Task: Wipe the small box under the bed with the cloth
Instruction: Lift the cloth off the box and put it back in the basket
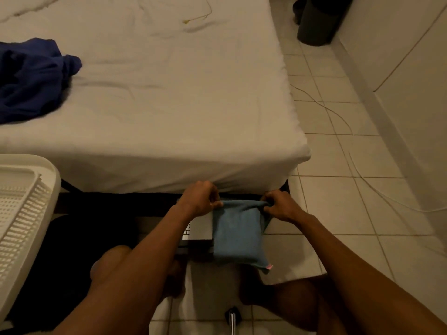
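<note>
While we crouch at the foot of the bed (157, 105), our two hands hold a blue cloth (235, 234) stretched between them by its top edge. Our left hand (198, 199) pinches the cloth's upper left corner with its fingers (214, 195) closed on the fabric, and our right hand (281, 205) grips the upper right corner the same way, fingers curled shut around the bunched edge. From that taut edge the cloth hangs down towards us, a small pink tag showing at its lower right corner.

Behind and below the cloth sits the small box (199, 228), grey, with a white label bearing dark letters along its left edge. It rests on the floor (338, 165) just in front of the dark gap under the bed frame, and the cloth covers its right part. Whether the cloth actually touches the box top we cannot tell.

Our bare knees show at the bottom of the view, either side of the box. On the left stands a white slatted plastic basket (24, 213), and a dark blue garment (33, 78) lies crumpled on the white sheet. A thin cable (343, 122) trails across the pale tiles to the right, and a dark bin (316, 20) stands by the wall.
</note>
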Demonstrator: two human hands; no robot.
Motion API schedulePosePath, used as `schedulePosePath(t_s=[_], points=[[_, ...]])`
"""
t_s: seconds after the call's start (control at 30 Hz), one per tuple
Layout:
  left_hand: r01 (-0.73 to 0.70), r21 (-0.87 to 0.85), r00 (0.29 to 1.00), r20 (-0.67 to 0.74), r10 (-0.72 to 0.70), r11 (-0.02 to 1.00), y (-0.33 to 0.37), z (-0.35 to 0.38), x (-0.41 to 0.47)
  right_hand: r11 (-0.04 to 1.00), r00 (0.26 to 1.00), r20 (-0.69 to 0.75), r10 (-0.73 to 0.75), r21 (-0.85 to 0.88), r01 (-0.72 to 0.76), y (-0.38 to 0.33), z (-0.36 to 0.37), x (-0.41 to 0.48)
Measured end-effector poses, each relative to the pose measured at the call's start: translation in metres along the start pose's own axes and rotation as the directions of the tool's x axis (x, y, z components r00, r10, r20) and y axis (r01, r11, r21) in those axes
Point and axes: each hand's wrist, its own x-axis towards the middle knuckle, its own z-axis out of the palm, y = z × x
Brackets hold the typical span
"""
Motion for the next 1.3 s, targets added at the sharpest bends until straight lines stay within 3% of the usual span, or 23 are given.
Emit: schedulePosePath(t_s=[0.23, 0.43, 0.67, 0.87, 1.03, 1.13, 1.3], points=[[-0.043, -0.156, 0.999, -0.029, 0.039, 0.987, 0.022, -0.014, -0.010, 0.982, 0.999, 0.039, -0.028, -0.185, 0.035, -0.018, -0.044, -0.029], [-0.090, -0.216, 0.996, -0.048, 0.082, 0.972, 0.048, -0.063, -0.045, 0.976, 0.994, -0.038, -0.102, -0.194, 0.093, -0.055, -0.097, -0.079], [-0.220, -0.071, 0.928, -0.322, 0.187, 0.973, 0.109, -0.177, -0.105, 0.953, 0.949, -0.236, -0.211, -0.264, 0.147, -0.127, -0.192, -0.147], [-0.326, 0.094, 0.816, -0.475, 0.330, 0.941, 0.164, -0.290, -0.166, 0.917, 0.845, -0.406, -0.349, -0.333, 0.219, -0.205, -0.275, -0.211], [-0.410, 0.202, 0.763, -0.458, 0.456, 0.889, 0.199, -0.361, -0.228, 0.890, 0.734, -0.514, -0.443, -0.347, 0.295, -0.255, -0.325, -0.279], [-0.405, 0.237, 0.768, -0.437, 0.469, 0.883, 0.217, -0.381, -0.264, 0.895, 0.719, -0.535, -0.444, -0.311, 0.320, -0.273, -0.336, -0.320], [-0.394, 0.190, 0.832, -0.342, 0.436, 0.899, 0.235, -0.384, -0.310, 0.885, 0.734, -0.498, -0.462, -0.316, 0.343, -0.288, -0.340, -0.367]])
